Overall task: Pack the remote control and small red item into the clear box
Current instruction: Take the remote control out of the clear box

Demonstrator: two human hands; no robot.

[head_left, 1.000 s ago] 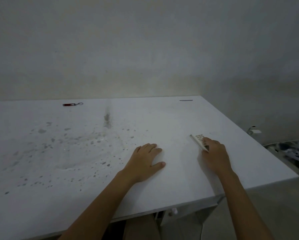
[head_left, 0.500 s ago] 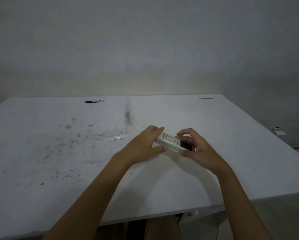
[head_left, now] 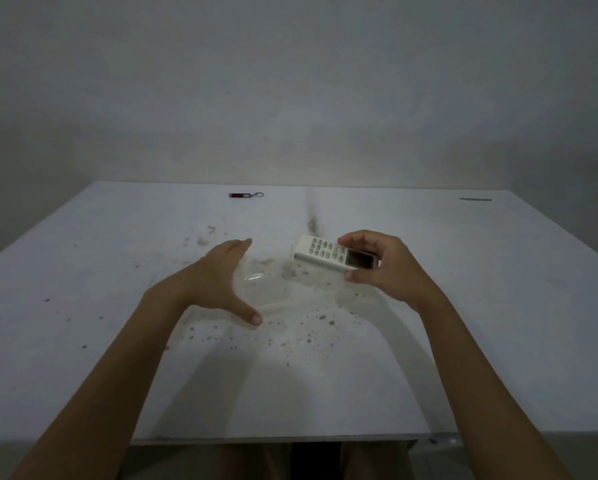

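Note:
My right hand (head_left: 387,271) holds a white remote control (head_left: 328,255) by its display end, buttons up, lifted above the table. Just below and left of it sits the clear box (head_left: 273,289), faint and see-through on the white table (head_left: 117,271). My left hand (head_left: 218,282) is spread open at the box's left side, thumb toward me; whether it touches the box I cannot tell. The small red item (head_left: 240,195), with a key ring on its right end, lies far back near the wall.
Dark specks and stains dot the table's middle around the box. A thin grey strip (head_left: 476,199) lies at the far right back corner. The wall stands right behind the table's far edge.
My right hand lifted the remote from the table's right side and carried it to the middle. My left hand let go of the remote and opened beside the clear box.

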